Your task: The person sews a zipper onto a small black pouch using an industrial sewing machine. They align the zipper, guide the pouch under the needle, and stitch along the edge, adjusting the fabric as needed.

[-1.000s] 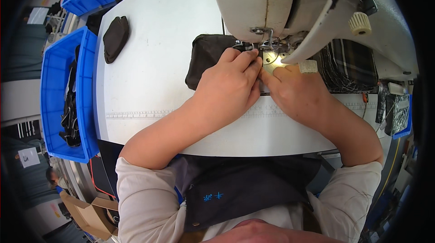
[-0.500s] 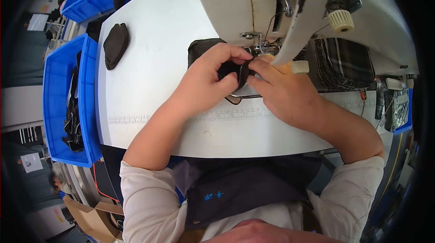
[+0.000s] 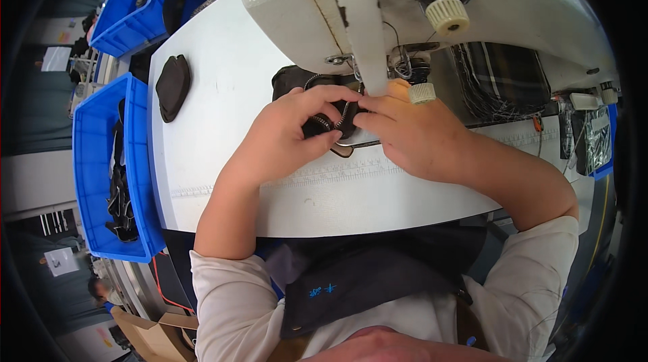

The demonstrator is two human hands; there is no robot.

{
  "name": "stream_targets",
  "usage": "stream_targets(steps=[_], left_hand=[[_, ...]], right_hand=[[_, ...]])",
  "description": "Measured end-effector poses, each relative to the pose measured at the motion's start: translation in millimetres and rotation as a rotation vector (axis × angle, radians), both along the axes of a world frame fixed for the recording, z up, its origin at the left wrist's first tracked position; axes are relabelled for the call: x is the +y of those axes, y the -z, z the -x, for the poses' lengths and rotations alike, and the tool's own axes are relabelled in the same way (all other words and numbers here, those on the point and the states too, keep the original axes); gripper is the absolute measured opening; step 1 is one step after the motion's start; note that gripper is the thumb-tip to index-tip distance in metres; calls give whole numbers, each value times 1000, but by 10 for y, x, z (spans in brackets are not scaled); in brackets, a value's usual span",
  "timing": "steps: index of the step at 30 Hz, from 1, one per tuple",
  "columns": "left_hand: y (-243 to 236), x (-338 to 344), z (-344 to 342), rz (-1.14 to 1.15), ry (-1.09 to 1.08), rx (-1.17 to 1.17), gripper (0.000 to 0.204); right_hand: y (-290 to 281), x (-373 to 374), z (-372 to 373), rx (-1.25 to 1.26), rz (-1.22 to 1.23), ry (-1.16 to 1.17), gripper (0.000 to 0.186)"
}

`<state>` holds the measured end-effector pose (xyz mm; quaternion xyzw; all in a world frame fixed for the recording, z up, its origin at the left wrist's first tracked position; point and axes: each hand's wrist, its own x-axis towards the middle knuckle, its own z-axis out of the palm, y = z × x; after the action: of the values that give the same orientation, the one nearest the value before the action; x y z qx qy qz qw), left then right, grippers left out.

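Note:
A dark fabric piece with a metal-toothed zipper (image 3: 345,117) lies under the head of a white sewing machine (image 3: 283,17). My left hand (image 3: 287,134) is closed on it from the left, thumb and fingers curled around a fold with the zipper teeth showing between them. From the right, my right hand (image 3: 422,134) pinches the piece's edge close to the needle area, its fingertips nearly meeting those of the left. The machine's white front part hides most of the needle and presser foot. A small tan-edged tab (image 3: 342,151) pokes out below the piece.
On the white table (image 3: 223,119) at left lies a dark oval fabric piece (image 3: 173,88). Blue bins (image 3: 143,179) with dark pieces stand beyond the left edge. Right of the needle is a stack of dark checked fabric (image 3: 506,82). A printed ruler strip (image 3: 324,174) crosses the table's front.
My view has shifted, so the machine head sits farther left in the picture. Both hands stay on the zippered piece; more of the zipper's curve shows now beside the left fingers.

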<state>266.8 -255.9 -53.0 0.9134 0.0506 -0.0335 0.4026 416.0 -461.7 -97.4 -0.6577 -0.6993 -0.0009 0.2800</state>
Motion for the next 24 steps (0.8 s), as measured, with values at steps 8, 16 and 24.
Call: stream_targets(steps=[8,16,24], left_hand=[[134,89,-25,515,44,-14,25],[193,-292,-124,-485,-64,-402,30],[311,-230,-160,-742,52,-638,23]], right_hand=[[36,-21,110,0,-37,-124,24],[85,-80,174,-148,-63,-104,17],[78,-94,210,-212,-92,-91,17]])
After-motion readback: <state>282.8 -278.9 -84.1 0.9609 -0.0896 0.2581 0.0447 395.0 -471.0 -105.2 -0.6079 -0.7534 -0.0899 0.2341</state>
